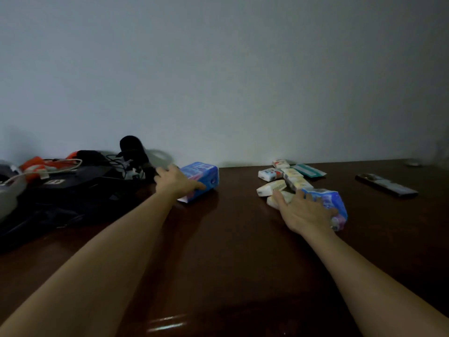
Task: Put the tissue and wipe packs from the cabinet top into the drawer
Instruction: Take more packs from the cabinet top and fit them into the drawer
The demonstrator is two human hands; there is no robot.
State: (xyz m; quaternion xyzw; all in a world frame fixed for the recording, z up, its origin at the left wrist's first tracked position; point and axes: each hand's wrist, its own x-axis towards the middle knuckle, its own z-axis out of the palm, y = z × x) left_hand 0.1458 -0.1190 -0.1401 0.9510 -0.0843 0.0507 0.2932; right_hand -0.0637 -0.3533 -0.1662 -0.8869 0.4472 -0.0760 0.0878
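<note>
Both arms reach over the dark wooden cabinet top (pixel 230 239). My left hand (pixel 173 181) grips a blue tissue pack (pixel 202 176) near the back wall, fingers wrapped over its left end. Spread flat, my right hand (pixel 303 212) rests on a second blue pack (pixel 332 203), thumb reaching toward a small white pack (pixel 279 200). Behind it lie several small white and yellow tissue packs (pixel 286 177) and a flat green wipe pack (pixel 308 171). No drawer is in view.
A black bag (pixel 68 190) with cables, orange items and a black microphone (pixel 132 147) fills the back left. A dark phone (pixel 386 184) lies at the right, a small round object (pixel 413 163) behind it. A plain wall stands behind.
</note>
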